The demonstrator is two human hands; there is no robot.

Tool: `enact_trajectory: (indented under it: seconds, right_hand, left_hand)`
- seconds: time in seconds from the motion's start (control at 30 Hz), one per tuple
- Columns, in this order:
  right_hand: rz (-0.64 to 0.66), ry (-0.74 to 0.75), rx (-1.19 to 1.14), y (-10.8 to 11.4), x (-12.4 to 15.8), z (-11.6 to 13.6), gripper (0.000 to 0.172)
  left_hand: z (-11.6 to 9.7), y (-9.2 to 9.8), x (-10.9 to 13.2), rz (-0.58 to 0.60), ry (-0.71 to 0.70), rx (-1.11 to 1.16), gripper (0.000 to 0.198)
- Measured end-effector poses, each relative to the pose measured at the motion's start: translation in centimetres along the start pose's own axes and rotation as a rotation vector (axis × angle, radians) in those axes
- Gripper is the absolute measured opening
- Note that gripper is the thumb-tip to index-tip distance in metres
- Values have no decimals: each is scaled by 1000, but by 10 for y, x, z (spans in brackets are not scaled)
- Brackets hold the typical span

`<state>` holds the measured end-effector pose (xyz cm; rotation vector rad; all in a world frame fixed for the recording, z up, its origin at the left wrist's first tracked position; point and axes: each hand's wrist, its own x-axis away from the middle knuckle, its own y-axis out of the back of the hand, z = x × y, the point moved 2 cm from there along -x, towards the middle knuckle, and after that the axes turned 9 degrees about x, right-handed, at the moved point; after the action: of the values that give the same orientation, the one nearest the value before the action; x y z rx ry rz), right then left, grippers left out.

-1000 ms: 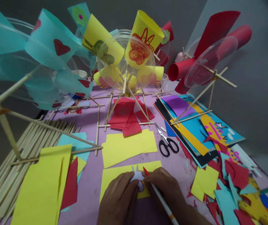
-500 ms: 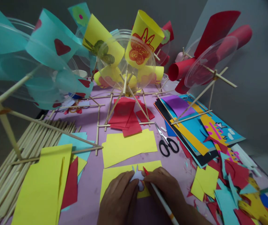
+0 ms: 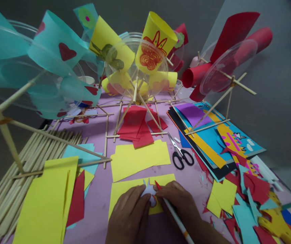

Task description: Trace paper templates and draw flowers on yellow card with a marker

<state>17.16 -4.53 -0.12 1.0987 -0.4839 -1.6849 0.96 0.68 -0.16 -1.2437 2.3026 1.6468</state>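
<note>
The left hand (image 3: 127,211) lies loosely open, steadying a pale cutout (image 3: 149,190) on yellow paper (image 3: 118,189), while the right hand (image 3: 179,200) is curled around a marker (image 3: 175,217).

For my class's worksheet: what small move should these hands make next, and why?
Perhaps the right hand should ease the white, red-tipped pen along the pale lilac, eared paper cutout: the left hand presses it onto the yellow paper sheet, and a red line edges the cutout's lower right.
</note>
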Motion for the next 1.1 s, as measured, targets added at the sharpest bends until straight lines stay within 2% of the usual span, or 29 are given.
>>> enact_trajectory:
  seconds: [0.27, 0.47, 0.63, 0.8, 1.0, 1.1]
  right_hand:
    - [-19, 12, 2, 1, -1, 1, 46]
    - [-37, 0, -13, -1, 3, -2, 35]
    - [-44, 5, 14, 0, 0, 2, 43]
    - [-66, 3, 20, -1, -2, 4, 37]
    - [-35, 5, 33, -4, 1, 5, 29]
    - [-42, -12, 52, -9, 5, 4, 31]
  left_hand:
    - [-2, 0, -1, -6, -8, 0, 22]
    - [-2, 2, -1, 3, 6, 15, 21]
    - [-2, 1, 0, 10, 12, 14, 20]
    - [-2, 1, 0, -28, -8, 19, 20]
    - [-1, 1, -1, -29, 4, 10, 18]
    - [-1, 0, -2, -37, 2, 9, 19]
